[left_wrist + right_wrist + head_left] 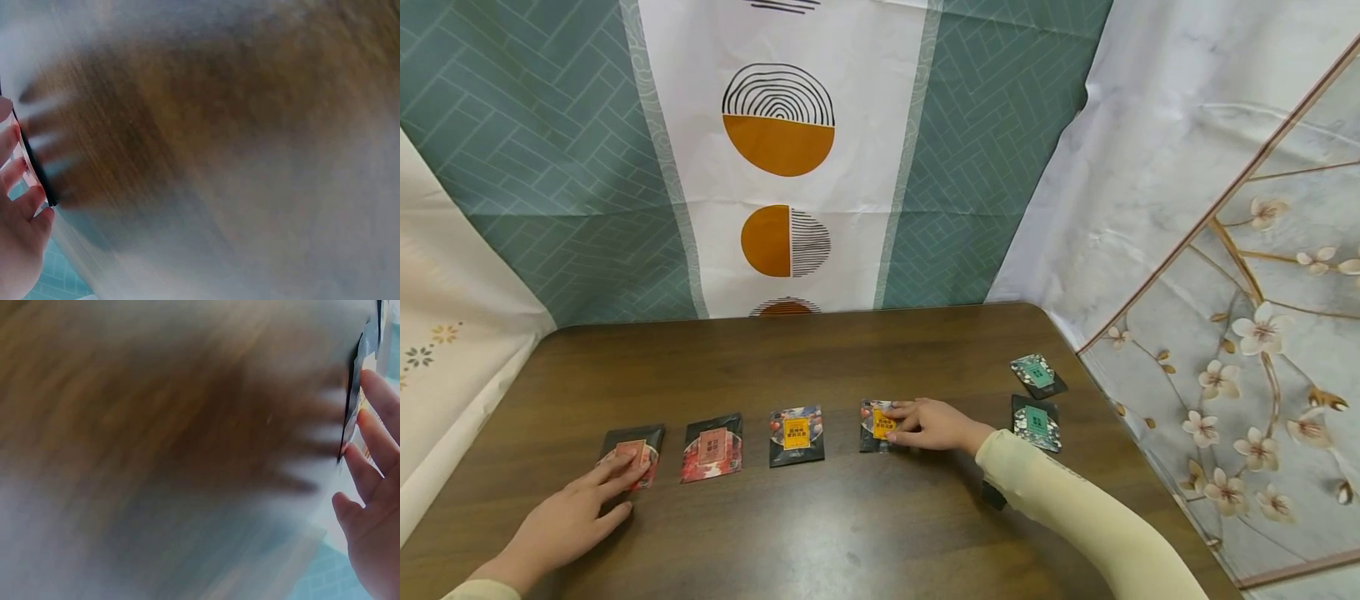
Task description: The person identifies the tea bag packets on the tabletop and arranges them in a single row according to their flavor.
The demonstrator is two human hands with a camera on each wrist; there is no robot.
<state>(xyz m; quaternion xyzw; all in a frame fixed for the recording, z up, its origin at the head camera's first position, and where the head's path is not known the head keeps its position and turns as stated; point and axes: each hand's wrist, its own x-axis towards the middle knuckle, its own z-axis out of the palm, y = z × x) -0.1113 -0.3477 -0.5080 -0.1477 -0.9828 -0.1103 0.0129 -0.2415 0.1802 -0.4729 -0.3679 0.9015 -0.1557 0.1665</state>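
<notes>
My left hand (568, 517) rests its fingertips on a black sachet with a red label (651, 440) at the table's left. In the left wrist view its fingers (28, 200) lie across the flat sachet. My right hand (936, 423) touches a sachet with a yellow label (872, 415), its fingers extended over the right part. The right wrist view shows those fingers (375, 437) against the sachet's face. Between the hands lie another red-labelled sachet (712, 448) and another yellow-labelled sachet (796, 435), side by side and apart.
Two green-labelled sachets (1036, 423) lie at the table's right, beyond the right wrist. A small dark thing (993, 496) shows partly from under the right forearm. Patterned cloths (1000, 150) hang behind and beside the brown wooden table (820, 350).
</notes>
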